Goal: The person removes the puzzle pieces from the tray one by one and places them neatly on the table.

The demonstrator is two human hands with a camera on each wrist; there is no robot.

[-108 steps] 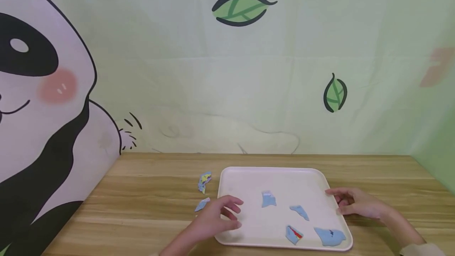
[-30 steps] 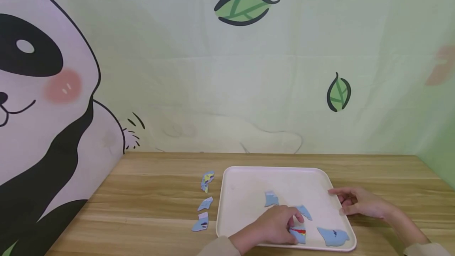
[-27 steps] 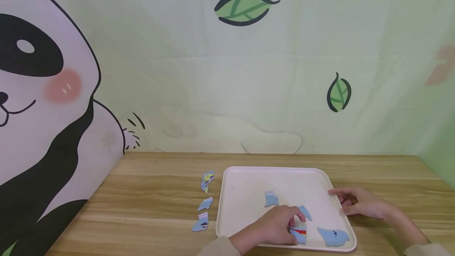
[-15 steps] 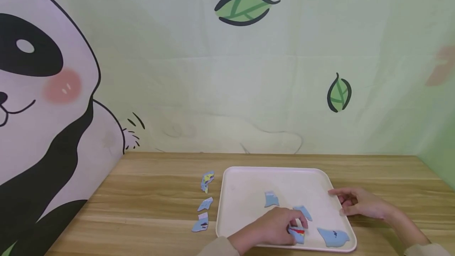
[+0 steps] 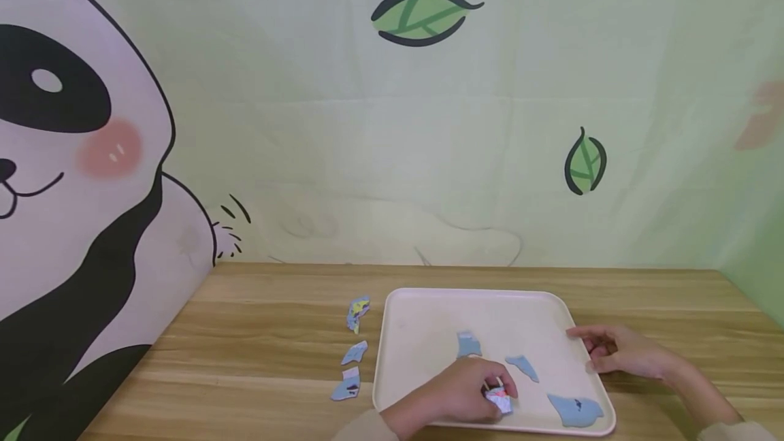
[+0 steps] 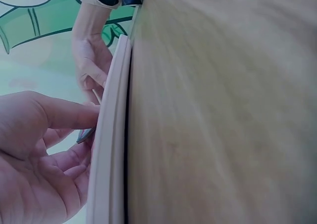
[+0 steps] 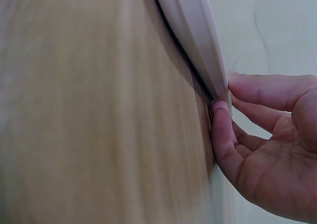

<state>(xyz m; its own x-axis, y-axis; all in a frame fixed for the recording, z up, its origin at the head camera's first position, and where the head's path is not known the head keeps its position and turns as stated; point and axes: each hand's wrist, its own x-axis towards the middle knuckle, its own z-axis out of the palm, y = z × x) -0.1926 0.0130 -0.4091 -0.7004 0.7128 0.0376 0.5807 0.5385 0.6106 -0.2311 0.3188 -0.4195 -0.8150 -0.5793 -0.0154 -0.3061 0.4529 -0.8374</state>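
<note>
I face a pale green backdrop [image 5: 306,121], lightly creased, behind a wood-grained table [image 5: 275,318]. On my left I see a big printed panda [image 5: 79,189] with a pink cheek [image 5: 109,148]. A wide leaf [image 5: 422,17] sits high; lower and further right, an upright leaf [image 5: 585,162]; then a faded red mark [image 5: 761,114].

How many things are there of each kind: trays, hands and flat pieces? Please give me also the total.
Tray: 1
Hands, the left hand and the right hand: 2
Flat pieces: 7 (3 lying on the tray, 3 on the wooden table beside it, 1 held in the left hand)
Total: 10
</note>
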